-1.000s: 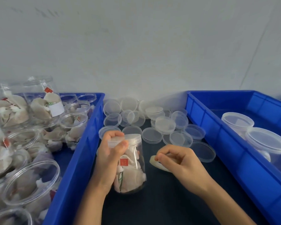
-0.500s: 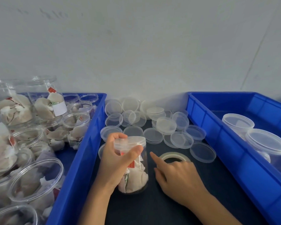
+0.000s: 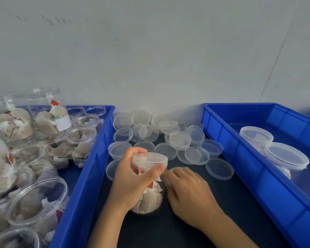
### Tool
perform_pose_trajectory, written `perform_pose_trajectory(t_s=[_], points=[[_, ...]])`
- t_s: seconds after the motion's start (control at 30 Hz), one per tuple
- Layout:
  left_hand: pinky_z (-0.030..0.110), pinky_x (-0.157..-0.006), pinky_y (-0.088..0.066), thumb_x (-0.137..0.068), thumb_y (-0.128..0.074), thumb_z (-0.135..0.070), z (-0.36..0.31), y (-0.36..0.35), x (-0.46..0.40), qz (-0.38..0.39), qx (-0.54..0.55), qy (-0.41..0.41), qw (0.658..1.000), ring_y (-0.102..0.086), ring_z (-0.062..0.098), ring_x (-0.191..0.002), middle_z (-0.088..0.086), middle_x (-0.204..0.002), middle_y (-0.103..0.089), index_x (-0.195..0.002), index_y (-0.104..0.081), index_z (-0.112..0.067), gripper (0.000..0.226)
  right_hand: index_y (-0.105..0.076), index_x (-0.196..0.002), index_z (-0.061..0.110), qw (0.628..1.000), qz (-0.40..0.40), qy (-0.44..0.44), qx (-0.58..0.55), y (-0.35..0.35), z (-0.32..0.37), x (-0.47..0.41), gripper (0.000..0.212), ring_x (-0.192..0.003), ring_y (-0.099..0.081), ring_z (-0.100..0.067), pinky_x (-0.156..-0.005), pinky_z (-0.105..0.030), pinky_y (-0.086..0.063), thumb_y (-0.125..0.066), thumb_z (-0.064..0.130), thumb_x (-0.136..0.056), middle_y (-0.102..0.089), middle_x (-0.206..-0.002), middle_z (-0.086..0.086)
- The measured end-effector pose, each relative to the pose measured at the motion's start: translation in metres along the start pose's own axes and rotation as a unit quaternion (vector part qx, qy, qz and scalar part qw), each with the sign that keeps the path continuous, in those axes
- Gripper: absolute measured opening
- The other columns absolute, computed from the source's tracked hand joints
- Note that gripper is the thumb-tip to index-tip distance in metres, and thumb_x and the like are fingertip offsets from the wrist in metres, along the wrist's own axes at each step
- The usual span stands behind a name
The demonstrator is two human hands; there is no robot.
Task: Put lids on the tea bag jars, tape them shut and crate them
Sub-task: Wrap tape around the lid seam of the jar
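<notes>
Since half a second ago the right hand [image 3: 188, 192] has slid in against the jar [image 3: 149, 183], and now covers most of the tape roll [image 3: 174, 169], of which only a pale arc shows just beyond the knuckles. Its fingers curl over the roll with the fingertips touching the jar wall just under the lid [image 3: 150, 157]; whether they pinch a free end of tape I cannot tell.

The left hand's [image 3: 132, 179] grip is wrapped around the upper half of the jar, thumb across the front below the lid rim, fingers round the far side. The jar stands upright on the dark surface [image 3: 213, 212], lid on, tea bags visible below the grip.

Several things could go wrong from here, as I judge it. If the tape end is not firmly caught, it may stick back to the roll or fold onto itself. Pulling tape sideways from beside the grip could tip the jar unless the left hand holds firm. The lid looks only pressed on, so a tug upward might lift it. Loose lids [image 3: 197, 155] lie just beyond both hands (some stacked, some overlapping) and a trailing strip could catch one. The left thumb also sits where the tape probably must pass, so it risks being taped over.
</notes>
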State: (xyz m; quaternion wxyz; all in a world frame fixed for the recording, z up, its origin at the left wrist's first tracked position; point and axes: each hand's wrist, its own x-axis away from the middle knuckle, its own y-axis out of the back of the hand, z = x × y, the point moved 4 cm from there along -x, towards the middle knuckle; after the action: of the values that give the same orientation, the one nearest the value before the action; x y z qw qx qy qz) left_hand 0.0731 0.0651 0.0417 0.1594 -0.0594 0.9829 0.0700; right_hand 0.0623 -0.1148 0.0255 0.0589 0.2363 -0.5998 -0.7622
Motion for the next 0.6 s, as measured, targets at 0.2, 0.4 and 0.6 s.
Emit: perform_pose_trajectory(t_s=[0.2, 0.4, 0.6], points=[[0.025, -0.069, -0.062, -0.072, -0.082, -0.056, 0.0, -0.018, 0.004, 0.023, 0.058, -0.008, 0.998, -0.075, 0.011, -0.102, -0.016, -0.113, -0.071, -0.125, -0.058, -0.034, 0.062, -0.027, -0.153, 0.069, 0.864, 0.016, -0.038, -0.503, 0.017, 0.0, 0.006, 0.067, -0.131, -0.058, -0.001, -0.102, -0.034, -0.051, -0.053, 0.04, -0.098, -0.051, -0.146, 0.032], [0.032, -0.085, -0.062, -0.09, -0.065, -0.054, 0.0, -0.023, 0.008, 0.096, 0.133, 0.0, 0.986, -0.073, 0.025, -0.113, 0.002, -0.123, -0.072, -0.129, -0.056, -0.039, 0.043, -0.047, -0.144, 0.061, 0.895, -0.059, -0.02, -0.441, 0.019, 0.002, 0.002, 0.051, -0.131, -0.058, -0.003, -0.101, -0.038, -0.058, -0.065, 0.057, -0.097, -0.055, -0.143, 0.024], [0.039, -0.08, -0.064, -0.091, -0.058, -0.053, 0.005, -0.025, 0.008, 0.071, 0.144, -0.012, 0.987, -0.075, 0.028, -0.105, 0.005, -0.117, -0.072, -0.123, -0.058, -0.035, 0.036, -0.069, -0.128, 0.052, 0.872, -0.089, -0.043, -0.48, 0.021, 0.0, -0.002, 0.03, -0.113, -0.07, -0.013, -0.091, -0.041, -0.062, -0.072, 0.043, -0.099, -0.065, -0.132, 0.019]])
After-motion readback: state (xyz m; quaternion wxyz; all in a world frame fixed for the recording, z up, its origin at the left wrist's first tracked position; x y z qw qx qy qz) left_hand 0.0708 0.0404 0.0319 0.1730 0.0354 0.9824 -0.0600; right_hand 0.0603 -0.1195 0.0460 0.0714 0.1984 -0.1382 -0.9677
